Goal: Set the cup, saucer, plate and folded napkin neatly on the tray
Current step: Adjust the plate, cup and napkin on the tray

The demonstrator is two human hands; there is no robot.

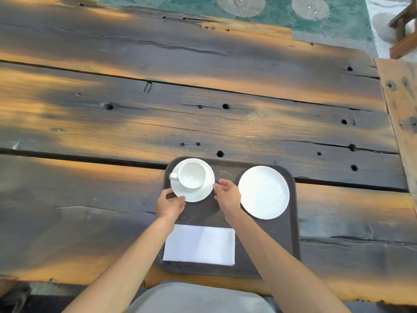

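Head cam: both hands' grip on saucer [192, 190] w/ cup [192, 175].

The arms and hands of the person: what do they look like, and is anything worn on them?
Both forearms are bare as far as the picture shows: no sleeves, no gloves. The left hand and right hand show no watch, ring or bracelet. The fingers carry no visible markings.

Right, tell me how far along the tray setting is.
Nearly done. The plate and folded napkin already lie on the tray, and the cup sits on its saucer at the far left corner. The left hand and right hand flank the saucer's rim, apparently positioning it. Only letting go seems left.
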